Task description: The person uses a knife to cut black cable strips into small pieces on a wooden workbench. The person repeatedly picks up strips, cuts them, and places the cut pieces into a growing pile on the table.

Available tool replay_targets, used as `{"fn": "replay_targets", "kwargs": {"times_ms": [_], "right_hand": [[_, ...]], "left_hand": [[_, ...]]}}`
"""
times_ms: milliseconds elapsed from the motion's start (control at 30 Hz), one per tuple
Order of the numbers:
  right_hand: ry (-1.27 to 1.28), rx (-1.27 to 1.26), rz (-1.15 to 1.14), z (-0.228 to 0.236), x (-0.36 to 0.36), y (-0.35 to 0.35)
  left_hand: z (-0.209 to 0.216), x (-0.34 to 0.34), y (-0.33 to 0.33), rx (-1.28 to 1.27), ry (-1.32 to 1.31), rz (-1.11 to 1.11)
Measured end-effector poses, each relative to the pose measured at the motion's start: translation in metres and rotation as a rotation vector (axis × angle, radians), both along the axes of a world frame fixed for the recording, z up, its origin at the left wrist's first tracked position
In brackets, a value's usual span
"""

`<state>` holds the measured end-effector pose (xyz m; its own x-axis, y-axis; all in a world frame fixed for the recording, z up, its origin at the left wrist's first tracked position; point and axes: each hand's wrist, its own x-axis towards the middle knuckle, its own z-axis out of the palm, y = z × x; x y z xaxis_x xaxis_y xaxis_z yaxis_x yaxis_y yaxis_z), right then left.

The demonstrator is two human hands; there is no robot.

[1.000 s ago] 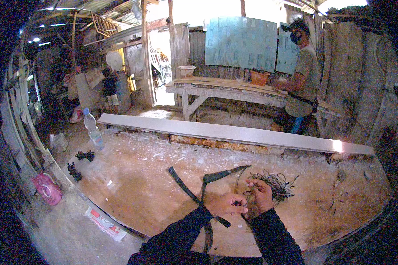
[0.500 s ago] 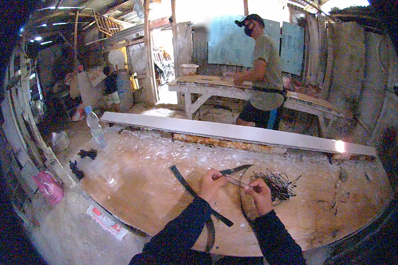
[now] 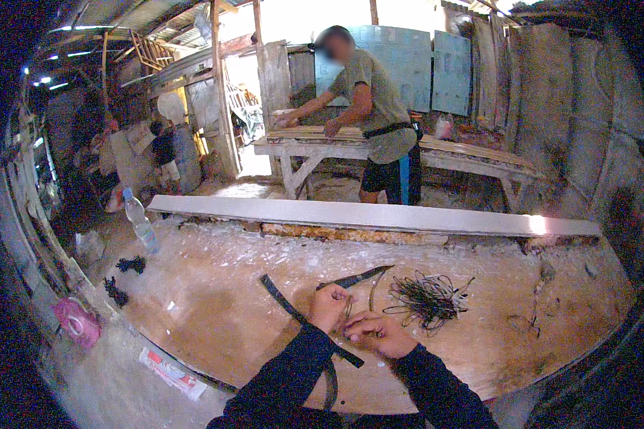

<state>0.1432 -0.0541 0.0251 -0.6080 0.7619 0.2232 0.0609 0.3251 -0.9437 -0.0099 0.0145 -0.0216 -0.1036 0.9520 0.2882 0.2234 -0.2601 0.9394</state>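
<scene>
My left hand (image 3: 329, 306) is closed in a pinch over the bench, and a thin dark cord (image 3: 348, 309) shows at its fingertips. Just to its right, my right hand (image 3: 381, 334) is closed with bent fingers near the same cord; what lies between them is too small to make out. A flat black strap (image 3: 283, 298) runs slantwise by my left wrist. Beyond my hands another dark strap (image 3: 365, 276) curves across the wood. A loose tangle of thin black cords (image 3: 431, 300) lies right of my hands.
Two small black bundles (image 3: 130, 264) and a clear plastic bottle (image 3: 140, 223) are at the bench's left. A long pale board (image 3: 379, 215) spans the far edge. Behind it a person (image 3: 379, 107) leans over another workbench (image 3: 322, 149). A pink bag (image 3: 76, 322) is at the lower left.
My right hand has moved left and down, away from the cord tangle and close to my left hand. The person behind has shifted left and now reaches forward along the other bench.
</scene>
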Motion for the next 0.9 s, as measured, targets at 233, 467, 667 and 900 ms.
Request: {"fn": "replay_targets", "kwargs": {"times_ms": [233,467,667,900], "right_hand": [[-0.011,0.048,0.078,-0.012,0.001,0.004],[-0.015,0.001,0.133,-0.03,0.001,0.013],[-0.089,0.033,0.124,-0.035,-0.002,0.013],[-0.067,0.045,0.116,-0.034,-0.002,0.013]], "left_hand": [[-0.004,0.003,-0.004,0.061,0.183,-0.002],[-0.01,0.005,-0.003,0.105,0.196,-0.042],[0.005,0.007,-0.013,0.035,0.226,-0.156],[0.013,0.006,-0.016,-0.072,0.071,-0.248]]}}
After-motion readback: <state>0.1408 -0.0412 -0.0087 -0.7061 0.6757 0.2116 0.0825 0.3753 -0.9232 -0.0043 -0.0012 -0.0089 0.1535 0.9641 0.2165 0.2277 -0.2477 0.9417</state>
